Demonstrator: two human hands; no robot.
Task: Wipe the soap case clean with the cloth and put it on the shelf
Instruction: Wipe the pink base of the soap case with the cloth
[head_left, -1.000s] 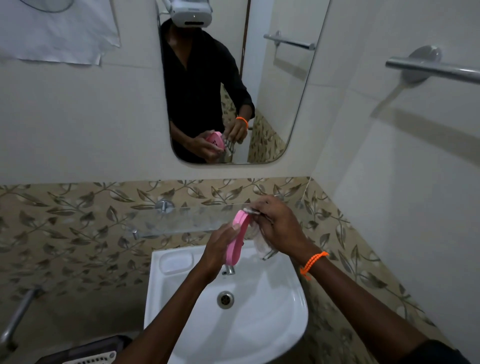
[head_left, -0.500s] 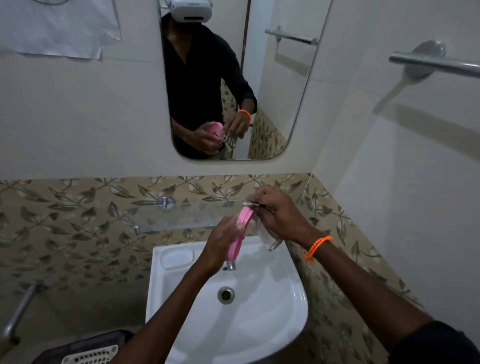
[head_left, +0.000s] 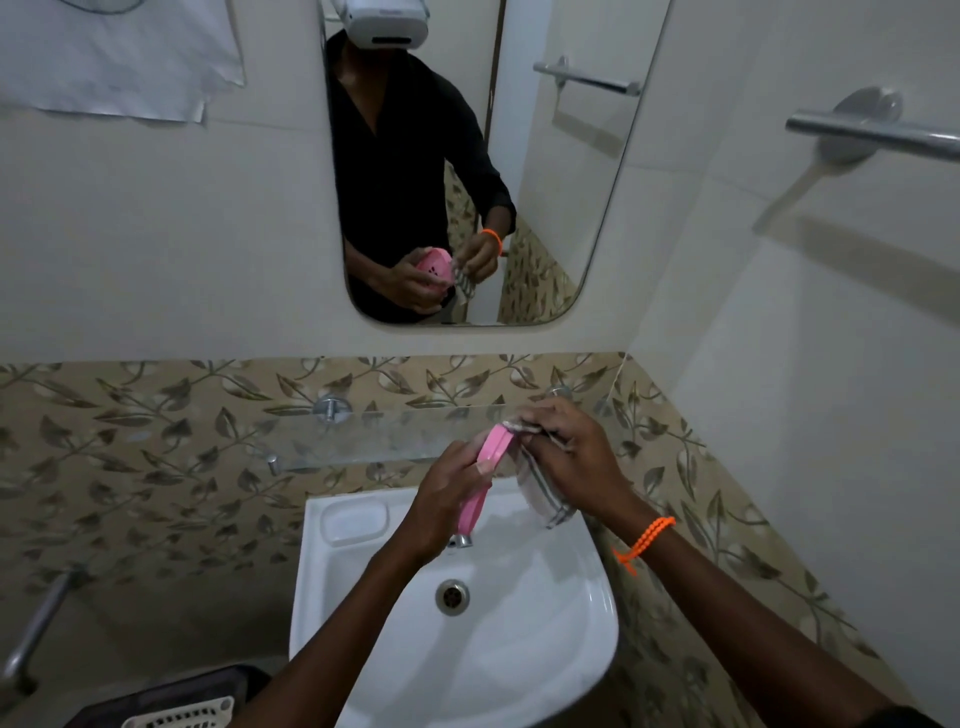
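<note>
My left hand (head_left: 441, 506) grips a pink soap case (head_left: 485, 475), held on edge over the white sink (head_left: 524, 670). Pressed against the case's upper right edge, my right hand (head_left: 574, 457) holds a white cloth with dark stripes (head_left: 545, 499); the cloth's loose end hangs below the hand. A glass shelf (head_left: 363, 436) on metal brackets runs along the wall just behind both hands. The mirror (head_left: 550, 171) above reflects the case's holed face and the cloth beside it.
The tap (head_left: 461, 540) pokes out just under the case, with the drain (head_left: 452, 596) below. A towel rail (head_left: 872, 132) juts from the right wall. A dark bin with a pale basket (head_left: 182, 714) sits at the lower left, near a metal pipe (head_left: 31, 634).
The cloth hand has slid along the case's top edge and the cloth hangs lower. The view has shifted slightly downward; both hands stay over the sink.
</note>
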